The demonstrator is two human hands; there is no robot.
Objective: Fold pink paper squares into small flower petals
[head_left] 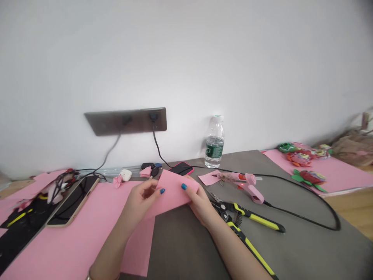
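Observation:
A piece of pink paper [175, 190] is held up between both hands over the grey table. My left hand [142, 200] pinches its left edge, the thumb in front and the fingers partly hidden behind. My right hand [199, 202] grips the right side, its thumb lying on the front face. Below and to the left lies a large pink sheet [99, 217]. Just right of my right hand are wire strippers [247, 219] with black and yellow handles, spread apart. Beyond them a pink glue gun [241, 182] rests on its side, a small red light showing.
A water bottle [215, 144] stands against the wall. A red-edged phone [182, 168] lies behind the hands, and another phone [74, 200] lies at left among cables. The glue gun's black cord [309, 223] loops across the right side. Wrapped paper flowers [310, 177] lie at far right.

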